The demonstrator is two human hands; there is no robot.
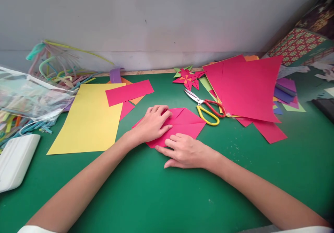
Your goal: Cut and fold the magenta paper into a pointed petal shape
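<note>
A folded sheet of red paper with crease lines lies flat on the green tabletop, its corners pointing left and right. My left hand rests on its left part, fingers bent and thumb apart, pressing down on the paper. Along the lower edge lies my right hand, index finger stretched to the left and thumb spread, the other fingers curled. Both hands partly cover the paper. Just beyond the paper's right corner are scissors with one red and one yellow handle, blades slightly apart.
Yellow paper and a red strip lie left. Red sheets are stacked at right, beside a folded paper flower. A white box-shaped object and a clear bag near pipe cleaners sit far left. A wall stands behind.
</note>
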